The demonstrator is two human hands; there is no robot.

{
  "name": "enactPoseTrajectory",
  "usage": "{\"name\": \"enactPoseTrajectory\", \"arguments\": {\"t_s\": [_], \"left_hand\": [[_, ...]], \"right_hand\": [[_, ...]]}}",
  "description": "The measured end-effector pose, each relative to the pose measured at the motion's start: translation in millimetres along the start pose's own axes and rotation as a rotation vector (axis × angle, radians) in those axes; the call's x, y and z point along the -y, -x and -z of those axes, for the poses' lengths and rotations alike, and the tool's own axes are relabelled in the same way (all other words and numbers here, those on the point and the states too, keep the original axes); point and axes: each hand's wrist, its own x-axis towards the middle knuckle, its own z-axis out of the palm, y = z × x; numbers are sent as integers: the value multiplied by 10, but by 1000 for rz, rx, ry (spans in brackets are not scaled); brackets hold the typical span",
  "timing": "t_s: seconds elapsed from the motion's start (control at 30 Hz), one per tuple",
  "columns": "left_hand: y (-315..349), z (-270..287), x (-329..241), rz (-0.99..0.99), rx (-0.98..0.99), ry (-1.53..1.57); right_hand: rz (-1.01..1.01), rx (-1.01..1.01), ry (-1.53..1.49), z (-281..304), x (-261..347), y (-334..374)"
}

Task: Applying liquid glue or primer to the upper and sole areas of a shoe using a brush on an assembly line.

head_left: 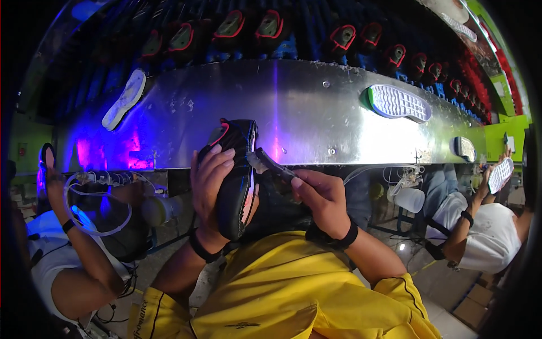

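My left hand (210, 183) is closed around a black shoe upper (232, 192) with red trim at its collar. The upper is turned on its side, its toe toward me and its pale underside facing right. In my right hand (324, 198) is a brush (276, 165) with a dark handle, held between thumb and fingers. The brush's pale tip is at the shoe's right lower edge; whether it touches cannot be made out. Both hands are at the near edge of a steel bench (214, 90).
A white sole (125, 100) lies at the bench's left, a white sole with a green end (399, 103) at its right. Black uppers (270, 25) line the back. Co-workers sit on both sides; the right one holds a sole (501, 175). Hoses and a white container (409, 199) hang below the edge.
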Motion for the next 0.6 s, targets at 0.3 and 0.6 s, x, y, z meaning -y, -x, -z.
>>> {"name": "enactPoseTrajectory", "arguments": {"t_s": [0.3,0.6], "left_hand": [[12,-30,-25,29,-57,11],[-142,26,-108,37,23,-19]], "right_hand": [[78,-16,168,23,173,-20],[39,72,47,132,368,312]]}}
